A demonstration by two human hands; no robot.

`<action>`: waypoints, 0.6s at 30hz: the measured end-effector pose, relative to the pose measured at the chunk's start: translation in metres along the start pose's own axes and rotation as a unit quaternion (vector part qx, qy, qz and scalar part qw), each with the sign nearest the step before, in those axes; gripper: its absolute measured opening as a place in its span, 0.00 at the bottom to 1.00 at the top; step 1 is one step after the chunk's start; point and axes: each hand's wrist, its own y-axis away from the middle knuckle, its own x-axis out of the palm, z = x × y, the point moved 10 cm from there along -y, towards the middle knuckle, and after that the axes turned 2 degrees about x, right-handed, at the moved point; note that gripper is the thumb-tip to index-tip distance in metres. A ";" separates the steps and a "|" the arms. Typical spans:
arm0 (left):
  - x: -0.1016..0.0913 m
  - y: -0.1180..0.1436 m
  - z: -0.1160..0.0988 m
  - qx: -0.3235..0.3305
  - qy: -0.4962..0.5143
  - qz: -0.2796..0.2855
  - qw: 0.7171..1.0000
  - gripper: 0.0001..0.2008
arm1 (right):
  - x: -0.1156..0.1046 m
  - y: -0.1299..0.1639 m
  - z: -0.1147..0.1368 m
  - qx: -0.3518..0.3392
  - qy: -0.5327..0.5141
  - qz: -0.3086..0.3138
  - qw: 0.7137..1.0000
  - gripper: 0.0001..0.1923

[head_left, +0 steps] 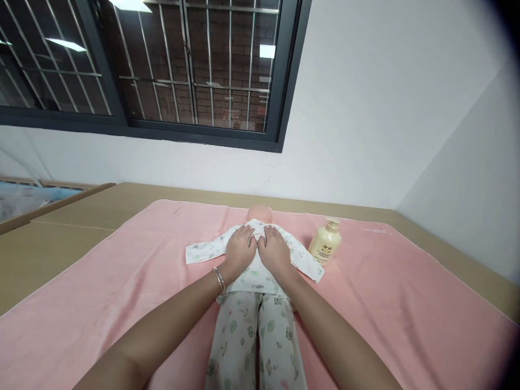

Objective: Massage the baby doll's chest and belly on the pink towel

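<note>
Hands lie flat, fingers spread, gripping nothing: left hand (pixel 240 250) and right hand (pixel 275 250) press side by side on the doll (pixel 254 281) chest.

Pink towel (pixel 122 281): soft matt cloth, fine nap. Baby doll (pixel 260 212): smooth matt plastic head. Doll's printed shirt (pixel 252 271) and trousers (pixel 252 341): thin matt cotton-like cloth, lightly creased. Lotion bottle (pixel 325 244): glossy cream plastic. Bracelet (pixel 220 280) on left wrist: shiny metal. Table (pixel 60 244): smooth matt wood-look surface. Window frame (pixel 284 81): dark matt metal.
</note>
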 end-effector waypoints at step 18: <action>0.018 -0.005 0.009 -0.029 -0.009 0.074 0.997 0.21 | -0.001 -0.003 0.010 -0.038 0.054 0.044 0.997 0.24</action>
